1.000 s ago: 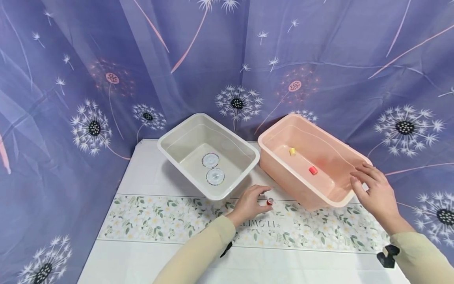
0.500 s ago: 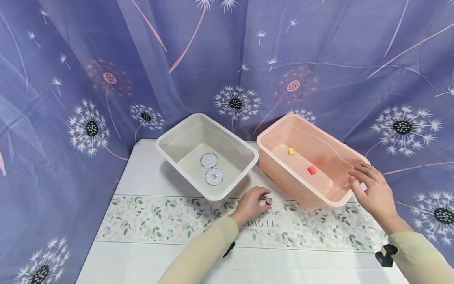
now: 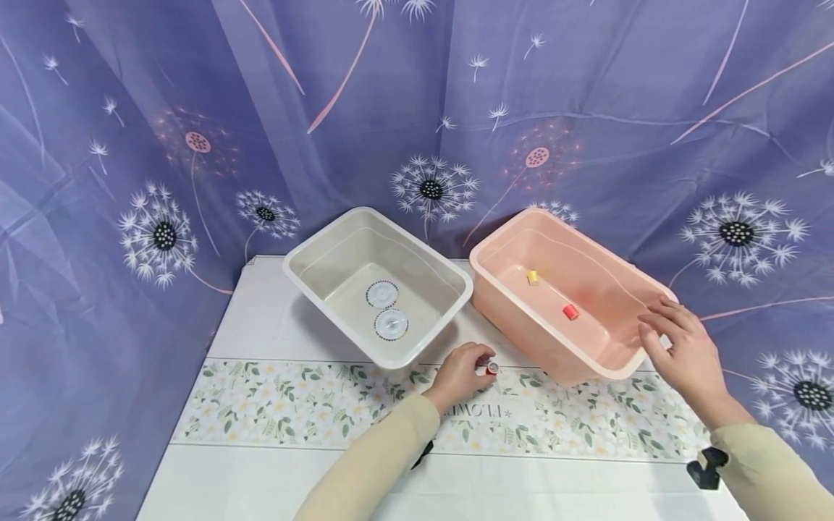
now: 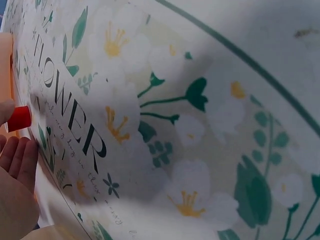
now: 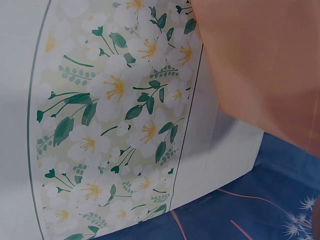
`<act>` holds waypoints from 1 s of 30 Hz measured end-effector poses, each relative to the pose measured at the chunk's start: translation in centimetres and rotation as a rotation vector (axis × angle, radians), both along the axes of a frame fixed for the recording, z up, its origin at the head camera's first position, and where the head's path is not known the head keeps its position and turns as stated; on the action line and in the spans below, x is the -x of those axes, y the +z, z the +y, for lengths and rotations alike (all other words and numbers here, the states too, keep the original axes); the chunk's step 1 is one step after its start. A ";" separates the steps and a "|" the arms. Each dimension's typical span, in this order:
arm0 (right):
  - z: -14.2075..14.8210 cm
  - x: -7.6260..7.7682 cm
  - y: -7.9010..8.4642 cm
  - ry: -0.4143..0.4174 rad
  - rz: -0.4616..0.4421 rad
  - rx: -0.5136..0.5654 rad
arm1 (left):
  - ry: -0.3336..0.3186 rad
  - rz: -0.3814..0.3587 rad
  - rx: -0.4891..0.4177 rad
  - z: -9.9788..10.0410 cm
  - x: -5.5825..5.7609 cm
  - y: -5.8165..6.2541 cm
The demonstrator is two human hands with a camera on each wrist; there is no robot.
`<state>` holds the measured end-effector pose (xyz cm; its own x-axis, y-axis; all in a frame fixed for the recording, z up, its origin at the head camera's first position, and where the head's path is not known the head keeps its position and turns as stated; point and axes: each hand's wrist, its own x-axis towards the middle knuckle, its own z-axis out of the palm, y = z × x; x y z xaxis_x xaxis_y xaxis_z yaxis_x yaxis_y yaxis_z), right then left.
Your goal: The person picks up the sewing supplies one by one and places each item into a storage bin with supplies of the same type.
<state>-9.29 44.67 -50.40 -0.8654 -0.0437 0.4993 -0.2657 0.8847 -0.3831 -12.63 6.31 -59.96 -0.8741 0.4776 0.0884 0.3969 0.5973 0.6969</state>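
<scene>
Between the thumb and fingertips of my left hand (image 3: 459, 373) is a small red spool of thread (image 3: 492, 369), low over the table's floral band. The left wrist view shows the thumb at one side of the red spool (image 4: 20, 118) and the fingers curled below it. My right hand (image 3: 687, 354) lies at the right end of the pink bin (image 3: 515, 311), fingers loosely bent over its rim. Inside that bin are a yellow spool (image 3: 533, 278) and a red spool (image 3: 570, 312), apart from each other.
Left of the pink bin stands a grey bin (image 3: 313, 289) holding two round pin wheels (image 3: 391, 324) with coloured heads around the edge. Both bins sit on a white table with a floral strip (image 3: 293, 401). A blue dandelion curtain (image 3: 358, 145) hangs right behind them.
My left index finger and thumb have drawn closer around the red spool, which keeps its place on the strip. The right hand stays at the bin rim. The view has shifted slightly.
</scene>
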 end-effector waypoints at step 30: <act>-0.2 -0.2 0.3 -0.005 -0.021 0.001 | -0.016 -0.010 -0.102 0.2 0.1 0.2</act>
<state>-9.06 44.51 -50.11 -0.8759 -0.0390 0.4809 -0.2534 0.8854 -0.3898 -12.76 6.50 -59.80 -0.8676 0.4804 0.1285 0.3984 0.5169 0.7577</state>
